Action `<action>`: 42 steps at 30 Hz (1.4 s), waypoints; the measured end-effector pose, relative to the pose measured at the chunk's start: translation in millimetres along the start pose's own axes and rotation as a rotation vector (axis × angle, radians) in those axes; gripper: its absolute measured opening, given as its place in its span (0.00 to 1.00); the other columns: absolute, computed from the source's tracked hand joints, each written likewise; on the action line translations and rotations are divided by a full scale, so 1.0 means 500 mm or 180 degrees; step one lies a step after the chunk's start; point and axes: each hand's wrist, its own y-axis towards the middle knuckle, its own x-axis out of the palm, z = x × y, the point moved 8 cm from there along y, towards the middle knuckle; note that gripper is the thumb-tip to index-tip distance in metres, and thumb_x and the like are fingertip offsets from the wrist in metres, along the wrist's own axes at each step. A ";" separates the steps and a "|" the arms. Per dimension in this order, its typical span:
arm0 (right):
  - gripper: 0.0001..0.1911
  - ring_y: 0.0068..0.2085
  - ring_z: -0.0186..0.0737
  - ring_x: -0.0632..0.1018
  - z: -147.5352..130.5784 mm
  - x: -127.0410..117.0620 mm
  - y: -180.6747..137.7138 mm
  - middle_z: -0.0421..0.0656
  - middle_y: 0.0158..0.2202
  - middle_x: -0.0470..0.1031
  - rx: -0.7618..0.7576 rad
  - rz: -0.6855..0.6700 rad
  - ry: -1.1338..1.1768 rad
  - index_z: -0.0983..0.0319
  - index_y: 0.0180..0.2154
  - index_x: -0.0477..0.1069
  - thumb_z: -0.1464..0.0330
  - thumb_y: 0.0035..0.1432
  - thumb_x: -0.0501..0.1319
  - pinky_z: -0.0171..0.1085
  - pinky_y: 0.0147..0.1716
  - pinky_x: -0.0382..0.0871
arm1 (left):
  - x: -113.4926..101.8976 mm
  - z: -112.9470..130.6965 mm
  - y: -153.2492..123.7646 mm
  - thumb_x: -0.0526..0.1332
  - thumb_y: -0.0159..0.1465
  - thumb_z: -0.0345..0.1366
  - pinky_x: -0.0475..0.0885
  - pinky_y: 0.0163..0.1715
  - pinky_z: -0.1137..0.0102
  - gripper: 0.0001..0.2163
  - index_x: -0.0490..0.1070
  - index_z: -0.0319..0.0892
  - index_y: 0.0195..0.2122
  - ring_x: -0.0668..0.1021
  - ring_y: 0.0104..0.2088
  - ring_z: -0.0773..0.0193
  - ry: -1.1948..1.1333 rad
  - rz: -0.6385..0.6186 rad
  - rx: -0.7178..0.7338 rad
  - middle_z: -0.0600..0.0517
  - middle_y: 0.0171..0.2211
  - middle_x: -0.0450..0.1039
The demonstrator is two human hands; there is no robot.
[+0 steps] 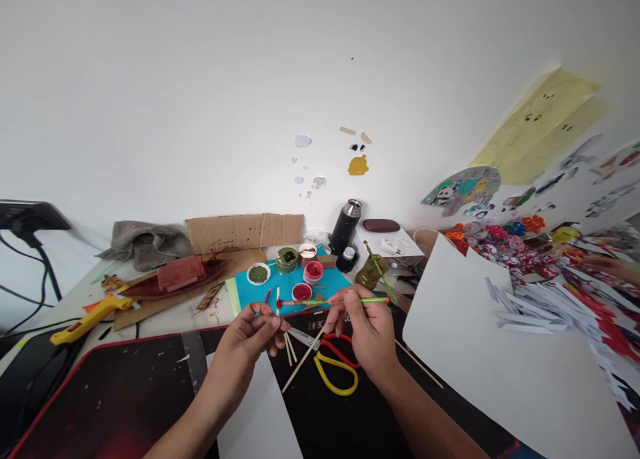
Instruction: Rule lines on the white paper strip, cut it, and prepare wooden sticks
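Note:
My left hand (245, 342) pinches a short pale wooden stick (279, 294) upright between thumb and fingers. In my right hand (369, 329) is a paintbrush (313, 303) with a green handle, held level with its bristles pointing left. Its dark reddish tip meets the stick, or lies right in front of it. Below the hands lie scissors (336, 377) with yellow and red handles, a longer thin stick (303, 362) and a few short sticks (290, 349). Just beyond stand open paint jars, one red (313, 271) and one green (287, 259), with a lid of red paint (302, 292).
Leftward are a red-brown model boat (175, 279), a yellow glue gun (93, 317) and a grey cloth (145, 242). A black thermos (346, 225) and a murky jar (370, 272) stand behind. White paper (470, 352) and paper strips (540, 305) cover the right, near another person's hand (617, 269).

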 end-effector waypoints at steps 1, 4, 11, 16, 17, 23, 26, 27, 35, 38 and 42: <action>0.26 0.22 0.38 0.81 -0.002 -0.001 0.001 0.42 0.24 0.79 -0.0022 0.0019 -0.0006 0.61 0.36 0.78 0.46 0.72 0.62 0.32 0.20 0.69 | 0.000 -0.001 0.000 0.82 0.51 0.50 0.70 0.26 0.70 0.25 0.70 0.43 0.35 0.78 0.25 0.64 0.0002 -0.0005 0.0001 0.52 0.30 0.82; 0.26 0.22 0.37 0.81 -0.005 -0.003 0.005 0.44 0.28 0.81 -0.0053 0.0081 -0.0020 0.61 0.37 0.79 0.45 0.72 0.61 0.32 0.19 0.69 | 0.001 -0.002 -0.001 0.82 0.52 0.50 0.70 0.25 0.70 0.25 0.69 0.44 0.35 0.78 0.25 0.64 0.0015 -0.0028 -0.0005 0.52 0.30 0.82; 0.27 0.21 0.39 0.80 -0.002 -0.004 0.004 0.41 0.22 0.77 0.0003 0.0023 -0.0047 0.60 0.35 0.77 0.44 0.71 0.61 0.33 0.19 0.70 | 0.004 -0.004 -0.003 0.81 0.55 0.49 0.69 0.26 0.70 0.24 0.68 0.45 0.36 0.78 0.25 0.64 0.0068 -0.0101 0.0008 0.51 0.31 0.83; 0.27 0.23 0.39 0.81 -0.003 -0.009 0.009 0.44 0.26 0.81 -0.0006 0.0085 -0.0053 0.61 0.37 0.78 0.44 0.71 0.61 0.33 0.19 0.69 | 0.010 -0.005 -0.005 0.80 0.56 0.49 0.69 0.26 0.70 0.23 0.68 0.45 0.36 0.78 0.25 0.64 0.0120 -0.0193 0.0035 0.51 0.32 0.83; 0.27 0.23 0.39 0.81 -0.003 -0.009 0.009 0.44 0.26 0.81 -0.0004 0.0077 -0.0041 0.61 0.37 0.78 0.44 0.71 0.61 0.33 0.19 0.69 | 0.010 -0.004 -0.005 0.80 0.57 0.49 0.69 0.26 0.69 0.23 0.68 0.45 0.36 0.78 0.25 0.64 0.0122 -0.0208 0.0043 0.51 0.32 0.83; 0.27 0.22 0.39 0.81 -0.001 -0.007 0.005 0.41 0.22 0.77 -0.0003 0.0023 -0.0002 0.61 0.34 0.76 0.45 0.72 0.61 0.32 0.19 0.69 | 0.013 -0.005 -0.005 0.79 0.57 0.51 0.69 0.26 0.70 0.23 0.67 0.45 0.37 0.78 0.25 0.64 0.0123 -0.0265 0.0076 0.52 0.31 0.82; 0.27 0.22 0.39 0.82 -0.002 -0.008 0.009 0.42 0.24 0.79 -0.0008 0.0057 -0.0013 0.61 0.36 0.77 0.44 0.71 0.62 0.33 0.19 0.69 | 0.015 -0.007 -0.007 0.79 0.58 0.51 0.69 0.25 0.70 0.23 0.67 0.45 0.37 0.77 0.25 0.65 0.0144 -0.0299 0.0077 0.52 0.30 0.82; 0.27 0.23 0.39 0.82 -0.002 -0.009 0.011 0.43 0.25 0.80 -0.0003 0.0065 -0.0008 0.61 0.36 0.77 0.44 0.71 0.62 0.32 0.19 0.69 | 0.015 -0.007 -0.008 0.79 0.58 0.51 0.69 0.25 0.70 0.23 0.66 0.45 0.37 0.77 0.25 0.65 0.0150 -0.0312 0.0080 0.52 0.31 0.82; 0.27 0.21 0.38 0.81 0.000 -0.007 0.008 0.41 0.21 0.77 0.0025 0.0021 0.0053 0.61 0.34 0.76 0.45 0.72 0.61 0.32 0.20 0.69 | 0.015 -0.009 -0.003 0.78 0.59 0.51 0.70 0.25 0.71 0.23 0.66 0.45 0.36 0.78 0.25 0.66 0.0127 -0.0366 0.0138 0.53 0.30 0.81; 0.26 0.22 0.37 0.81 -0.003 -0.008 0.011 0.42 0.23 0.78 -0.0004 0.0040 0.0063 0.62 0.35 0.77 0.46 0.72 0.62 0.31 0.20 0.68 | 0.017 -0.010 -0.003 0.78 0.60 0.51 0.70 0.25 0.71 0.23 0.65 0.46 0.36 0.78 0.25 0.66 0.0107 -0.0400 0.0155 0.54 0.30 0.81; 0.26 0.23 0.37 0.82 -0.003 -0.007 0.015 0.43 0.26 0.80 -0.0002 0.0060 0.0111 0.63 0.37 0.77 0.46 0.72 0.62 0.31 0.20 0.68 | 0.018 -0.012 -0.003 0.78 0.61 0.49 0.71 0.25 0.71 0.23 0.64 0.46 0.35 0.78 0.26 0.66 0.0074 -0.0429 0.0163 0.54 0.30 0.80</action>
